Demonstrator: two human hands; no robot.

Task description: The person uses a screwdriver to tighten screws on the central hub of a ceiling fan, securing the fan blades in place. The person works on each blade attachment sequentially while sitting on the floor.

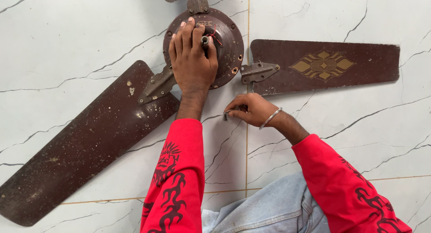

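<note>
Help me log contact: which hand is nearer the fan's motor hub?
Left. The left hand rests on the motor hub; the right hand is below it, on the floor, pinching a small metal piece.
</note>
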